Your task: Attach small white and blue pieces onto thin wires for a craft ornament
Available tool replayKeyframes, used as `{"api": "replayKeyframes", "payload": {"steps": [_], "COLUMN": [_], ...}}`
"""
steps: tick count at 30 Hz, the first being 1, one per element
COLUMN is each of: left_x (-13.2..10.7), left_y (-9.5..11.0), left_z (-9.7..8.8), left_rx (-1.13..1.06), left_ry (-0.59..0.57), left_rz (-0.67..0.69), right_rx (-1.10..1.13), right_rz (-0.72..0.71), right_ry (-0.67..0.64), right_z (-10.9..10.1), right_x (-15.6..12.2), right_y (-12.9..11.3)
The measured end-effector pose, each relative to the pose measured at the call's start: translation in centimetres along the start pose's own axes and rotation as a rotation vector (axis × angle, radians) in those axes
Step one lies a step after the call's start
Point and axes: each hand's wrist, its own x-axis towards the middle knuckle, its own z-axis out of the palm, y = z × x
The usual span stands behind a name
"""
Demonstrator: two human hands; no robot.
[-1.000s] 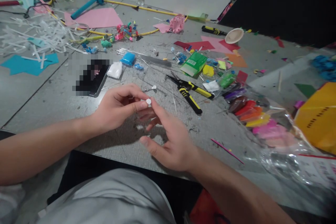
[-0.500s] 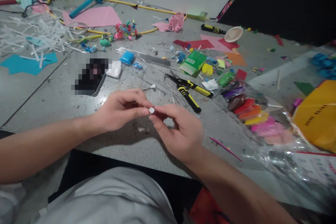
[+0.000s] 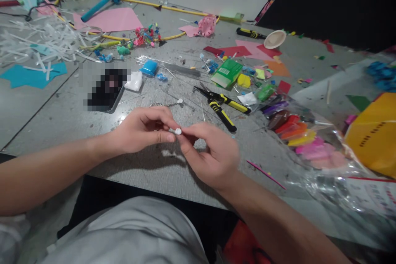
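Observation:
Between my two hands is a small white lump of clay (image 3: 178, 131), a rounded bit at the fingertips. My left hand (image 3: 142, 130) comes from the left, its index fingertip and thumb closed about the lump. My right hand (image 3: 213, 150) pinches at the lump's right side with thumb and index finger. Just beyond my left hand lies a twisted wire (image 3: 162, 104) tipped with a white blob (image 3: 180, 101). Black-and-yellow pliers (image 3: 221, 105) rest on the table beyond my right hand, jaws pointing left.
A phone (image 3: 108, 90), a white clay packet (image 3: 134, 81) and a blue packet (image 3: 149, 68) lie at the back left. Thin wires (image 3: 182, 69) are behind the pliers. Bagged coloured clay (image 3: 305, 136) and a yellow package (image 3: 374, 136) stand right; a pink stick (image 3: 266, 174) lies nearer.
The left thumb has drawn slightly back from the white lump, which has turned a little. More of the twisted wire shows behind my left hand.

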Motion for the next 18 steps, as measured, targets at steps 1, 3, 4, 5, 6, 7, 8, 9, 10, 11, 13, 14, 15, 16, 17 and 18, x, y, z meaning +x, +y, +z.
{"api": "replayKeyframes", "payload": {"steps": [1,3,4,5,6,7,8,9,10,11,13,14,15,16,17,18], "left_x": [0.0,-0.1,-0.1,-0.1,-0.1,-0.1,0.0,0.0,0.1,0.1,0.2,0.3,0.3,0.4,0.4,0.5], "left_y": [0.0,-0.1,-0.1,-0.1,-0.1,-0.1,-0.1,0.0,0.0,0.1,0.2,0.2,0.2,0.1,0.0,-0.1], "left_z": [0.0,-0.1,-0.1,-0.1,-0.2,-0.2,-0.3,-0.3,-0.4,-0.5,-0.7,-0.8,-0.9,-1.0,-1.0,-1.0], "left_rx": [0.003,0.018,0.026,0.032,0.033,0.028,0.021,0.014,0.007,0.000,-0.006,-0.006,-0.005,-0.003,-0.001,0.001], "left_ry": [0.001,0.006,0.009,0.010,0.011,0.009,0.007,0.005,0.001,-0.004,-0.021,-0.029,-0.036,-0.040,-0.040,-0.036], "left_rz": [-0.009,-0.028,-0.037,-0.049,-0.061,-0.077,-0.094,-0.113,-0.133,-0.152,-0.186,-0.199,-0.210,-0.219,-0.229,-0.238], "right_rx": [-0.005,-0.004,0.001,0.009,0.019,0.032,0.046,0.062,0.081,0.105,0.164,0.192,0.202,0.206,0.210,0.214], "right_rz": [0.003,0.006,0.010,0.018,0.028,0.037,0.041,0.038,0.028,0.014,-0.014,-0.021,-0.018,-0.011,-0.002,0.009], "right_ry": [-0.002,-0.001,-0.001,-0.002,-0.006,-0.014,-0.025,-0.040,-0.061,-0.088,-0.158,-0.188,-0.203,-0.206,-0.203,-0.193], "right_z": [0.0,0.0,0.1,0.1,0.1,0.2,0.2,0.2,0.1,0.1,0.1,0.0,0.1,0.1,0.2,0.3], "right_x": [0.0,0.0,0.0,0.0,0.0,0.0,0.1,0.1,0.2,0.3,0.5,0.6,0.7,0.8,0.9,0.9], "right_y": [0.0,0.0,0.0,0.0,0.1,0.2,0.4,0.7,1.0,1.5,2.3,2.8,3.1,3.4,3.6,3.7]}}
